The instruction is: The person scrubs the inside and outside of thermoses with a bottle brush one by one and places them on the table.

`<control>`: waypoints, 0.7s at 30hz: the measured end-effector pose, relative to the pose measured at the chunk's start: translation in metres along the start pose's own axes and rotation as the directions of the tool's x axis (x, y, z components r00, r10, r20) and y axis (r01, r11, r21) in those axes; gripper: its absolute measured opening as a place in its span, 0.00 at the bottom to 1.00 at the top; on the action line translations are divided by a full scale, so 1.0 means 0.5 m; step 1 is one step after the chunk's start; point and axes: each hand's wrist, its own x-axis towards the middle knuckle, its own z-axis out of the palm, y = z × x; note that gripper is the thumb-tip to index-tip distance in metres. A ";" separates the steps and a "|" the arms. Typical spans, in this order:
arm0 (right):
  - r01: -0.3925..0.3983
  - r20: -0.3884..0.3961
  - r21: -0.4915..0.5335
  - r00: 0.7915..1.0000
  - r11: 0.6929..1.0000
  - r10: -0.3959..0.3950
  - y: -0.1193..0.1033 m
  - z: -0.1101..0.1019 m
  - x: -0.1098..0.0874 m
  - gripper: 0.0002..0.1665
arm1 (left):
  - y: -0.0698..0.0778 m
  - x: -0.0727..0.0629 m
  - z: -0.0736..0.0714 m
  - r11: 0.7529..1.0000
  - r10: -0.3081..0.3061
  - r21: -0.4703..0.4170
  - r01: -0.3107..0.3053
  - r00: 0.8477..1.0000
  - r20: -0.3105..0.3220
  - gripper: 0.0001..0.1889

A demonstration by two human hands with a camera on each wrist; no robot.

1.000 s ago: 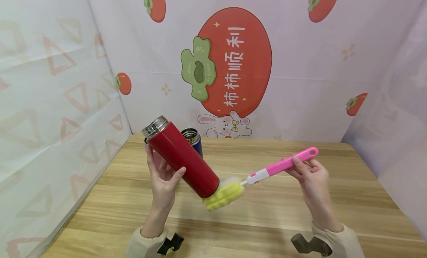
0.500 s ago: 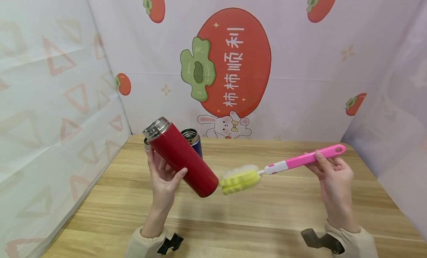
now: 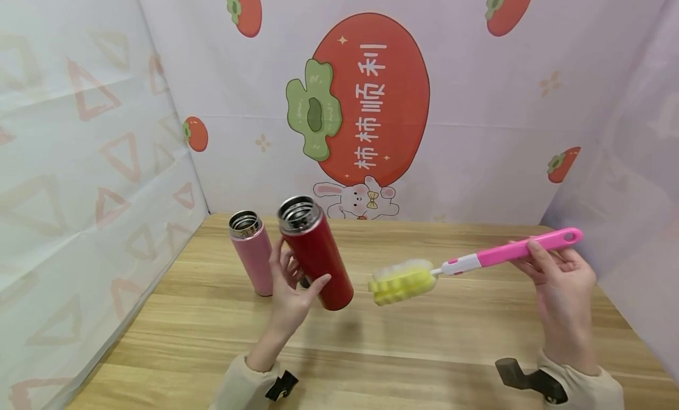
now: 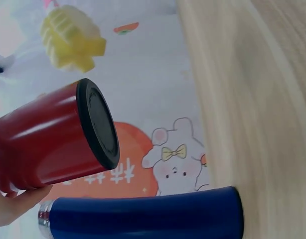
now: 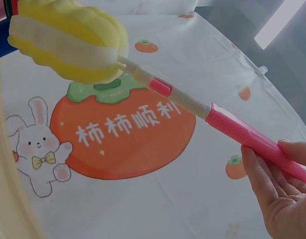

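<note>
My left hand (image 3: pixel 292 301) grips a red thermos bottle (image 3: pixel 322 260) by its side, the open steel mouth up and the body leaning. In the left wrist view the bottle's black base (image 4: pixel 99 124) faces the camera, raised off the table. With my right hand (image 3: pixel 564 286) I pinch the pink handle (image 3: pixel 509 254) of a bottle brush, held out level toward the left. Its yellow and white sponge head (image 3: pixel 403 281) hangs in the air just right of the red bottle, apart from it.
A pink thermos bottle (image 3: pixel 253 254), lidless, stands on the wooden table (image 3: pixel 424 351) left of my left hand. A blue thermos bottle (image 4: pixel 143 216) stands behind the red one, mostly hidden in the head view. A printed cloth (image 3: pixel 477 162) hangs behind the table.
The red bottle has swung rightward and turned more upright in my left hand, uncovering the pink bottle and covering the blue one. My right hand has drawn the brush away to the right.
</note>
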 end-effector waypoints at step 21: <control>-0.182 0.076 -0.086 0.979 0.979 0.189 -0.010 -0.031 -0.009 0.08 | -0.018 0.030 0.092 0.986 -0.115 0.133 0.097 0.984 0.138 0.46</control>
